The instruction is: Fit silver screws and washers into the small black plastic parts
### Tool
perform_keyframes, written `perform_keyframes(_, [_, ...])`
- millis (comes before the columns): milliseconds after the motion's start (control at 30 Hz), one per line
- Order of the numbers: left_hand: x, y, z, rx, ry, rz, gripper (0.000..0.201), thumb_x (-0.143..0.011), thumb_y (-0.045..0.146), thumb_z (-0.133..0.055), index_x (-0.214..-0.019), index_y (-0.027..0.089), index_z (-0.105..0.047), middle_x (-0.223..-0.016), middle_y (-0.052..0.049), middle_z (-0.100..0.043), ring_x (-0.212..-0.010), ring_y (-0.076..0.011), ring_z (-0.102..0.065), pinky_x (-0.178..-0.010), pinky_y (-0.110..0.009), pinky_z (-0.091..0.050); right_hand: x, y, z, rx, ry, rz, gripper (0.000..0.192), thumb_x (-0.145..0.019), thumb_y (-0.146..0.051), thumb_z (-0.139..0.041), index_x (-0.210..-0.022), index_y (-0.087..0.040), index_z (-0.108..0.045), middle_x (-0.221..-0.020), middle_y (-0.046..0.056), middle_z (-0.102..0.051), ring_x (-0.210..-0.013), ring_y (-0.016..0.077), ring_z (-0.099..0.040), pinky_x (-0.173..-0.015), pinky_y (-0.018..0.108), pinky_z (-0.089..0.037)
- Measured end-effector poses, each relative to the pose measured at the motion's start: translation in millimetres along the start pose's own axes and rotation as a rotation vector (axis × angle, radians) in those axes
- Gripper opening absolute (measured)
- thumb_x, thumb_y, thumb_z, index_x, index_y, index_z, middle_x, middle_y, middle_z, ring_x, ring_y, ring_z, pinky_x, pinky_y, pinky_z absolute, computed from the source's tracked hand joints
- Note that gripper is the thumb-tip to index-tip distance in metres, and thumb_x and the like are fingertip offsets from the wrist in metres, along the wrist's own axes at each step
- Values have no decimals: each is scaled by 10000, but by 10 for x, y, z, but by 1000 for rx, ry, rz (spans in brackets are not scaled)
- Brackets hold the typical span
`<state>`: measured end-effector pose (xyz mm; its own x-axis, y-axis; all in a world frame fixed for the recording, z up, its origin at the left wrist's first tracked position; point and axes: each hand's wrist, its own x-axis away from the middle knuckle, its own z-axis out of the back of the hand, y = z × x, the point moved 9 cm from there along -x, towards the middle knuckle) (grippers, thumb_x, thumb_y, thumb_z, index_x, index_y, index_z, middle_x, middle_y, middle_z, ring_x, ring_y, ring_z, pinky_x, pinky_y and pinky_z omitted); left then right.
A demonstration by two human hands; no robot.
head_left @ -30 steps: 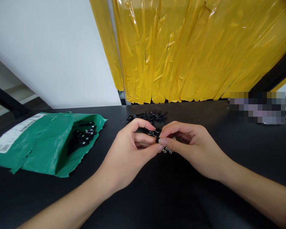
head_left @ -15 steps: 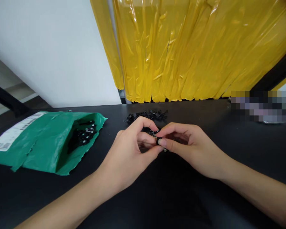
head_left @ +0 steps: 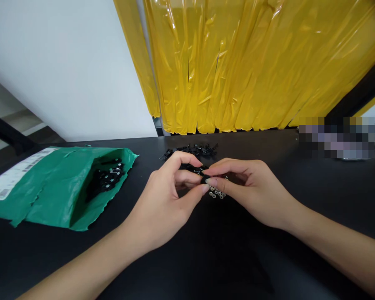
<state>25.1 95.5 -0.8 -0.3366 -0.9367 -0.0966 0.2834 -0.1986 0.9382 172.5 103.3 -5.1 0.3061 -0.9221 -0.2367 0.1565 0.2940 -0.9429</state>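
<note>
My left hand [head_left: 167, 196] and my right hand [head_left: 248, 187] meet fingertip to fingertip over a black table [head_left: 206, 258]. Between their thumbs and forefingers they pinch one small black part [head_left: 203, 179]; its shape is mostly hidden by the fingers. Just below the fingertips a few small silvery rings [head_left: 217, 193] lie on the table. Behind the hands lies a loose pile of small black parts [head_left: 192, 150].
A torn green mailer bag [head_left: 54, 187] with a white label lies at the left, its mouth open toward the hands and more black parts [head_left: 108, 178] inside. Yellow plastic strips [head_left: 253, 62] hang behind the table. A blurred object [head_left: 336, 137] sits at the far right.
Both hands stay pinched together on the small part with only slight finger shifts. The silvery rings show more clearly below the fingertips now. The view has drifted slightly.
</note>
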Motion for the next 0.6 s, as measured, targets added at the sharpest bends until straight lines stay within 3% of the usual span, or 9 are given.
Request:
perform_keyframes(400, [14, 30, -21, -46, -21, -42, 186, -989, 280, -641, -1123, 294, -513, -897, 49, -787, -804, -154, -733, -656, -253, -521, 23, -51, -6, 4, 7, 58, 165, -903, -238, -766, -1035, -323, -818, -1005, -45, -779, -871, 123, -699, -807, 283, -547])
perform_keyframes(600, [14, 99, -10, -147, -4, -133, 208, -982, 233, -634, -1122, 281, -489, -894, 48, -777, -849, -161, -760, -705, -262, -545, 16, -39, -23, 0, 5, 41, 149, -904, -231, -758, -1026, -297, -810, -1001, -37, -772, -857, 121, -687, -779, 269, -546])
